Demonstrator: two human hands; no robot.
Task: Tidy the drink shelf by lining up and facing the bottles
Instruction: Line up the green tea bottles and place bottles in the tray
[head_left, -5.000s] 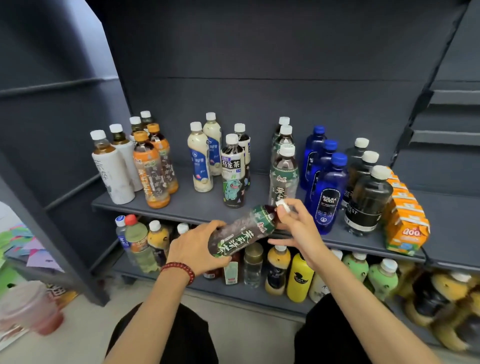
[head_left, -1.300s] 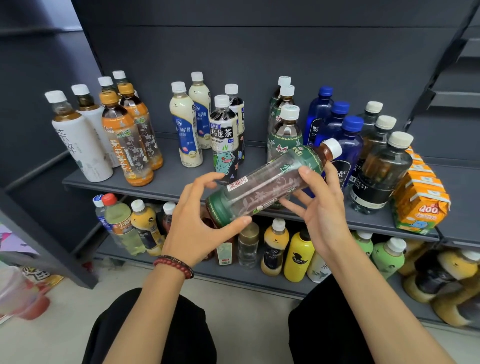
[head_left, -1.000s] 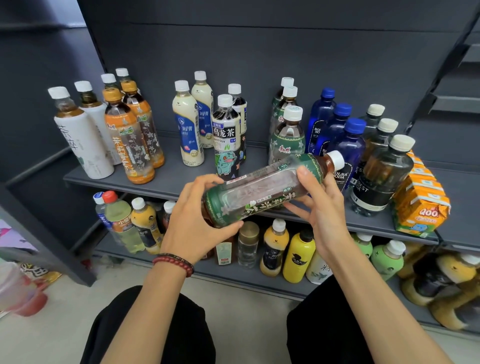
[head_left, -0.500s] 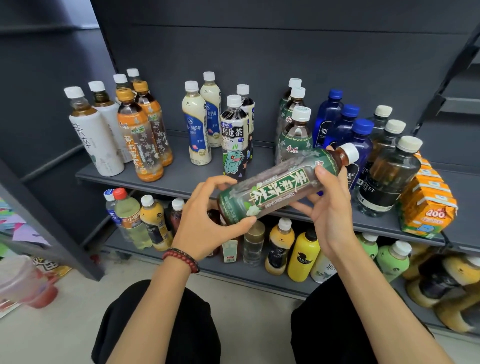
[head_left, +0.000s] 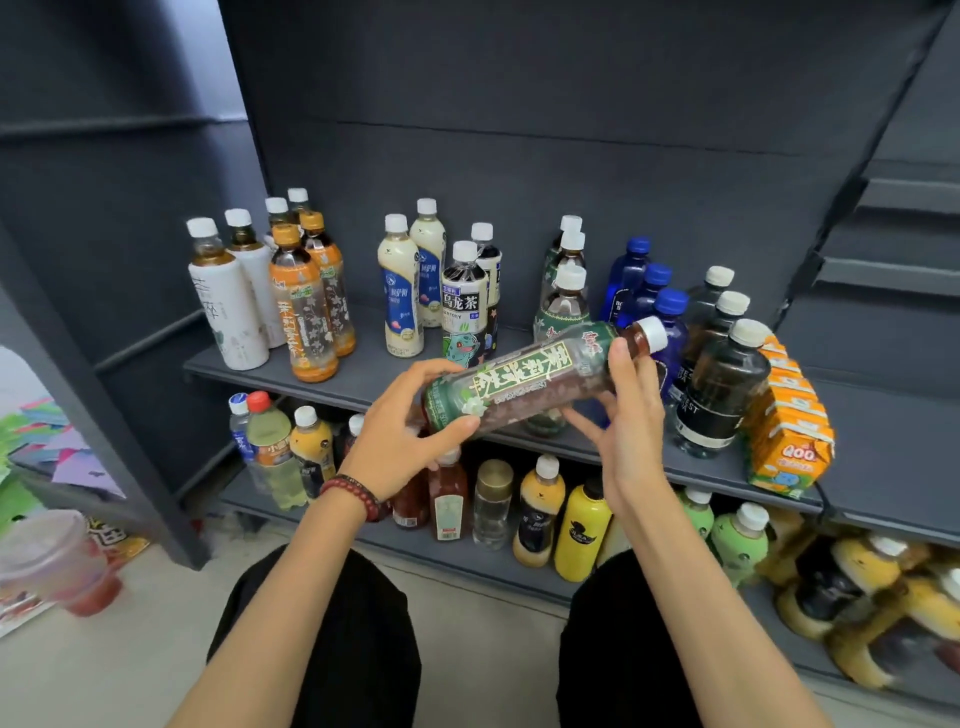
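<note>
You hold the tea bottle (head_left: 540, 379) sideways before the shelf (head_left: 363, 382), left hand (head_left: 395, 441) wrapping its base, right hand (head_left: 631, 431) gripping its neck, likely checking the label.

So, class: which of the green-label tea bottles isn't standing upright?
The green-label bottle held between left hand and right hand: it lies tilted, cap pointing right, while its matching bottles stand upright on the upper shelf.

Grey shelf (head_left: 363, 373) w/ upright bottle rows (head_left: 400, 291), orange cartons (head_left: 789, 431) at rt.

Head camera looks forward-down, close to the shelf (head_left: 363, 378).
</note>
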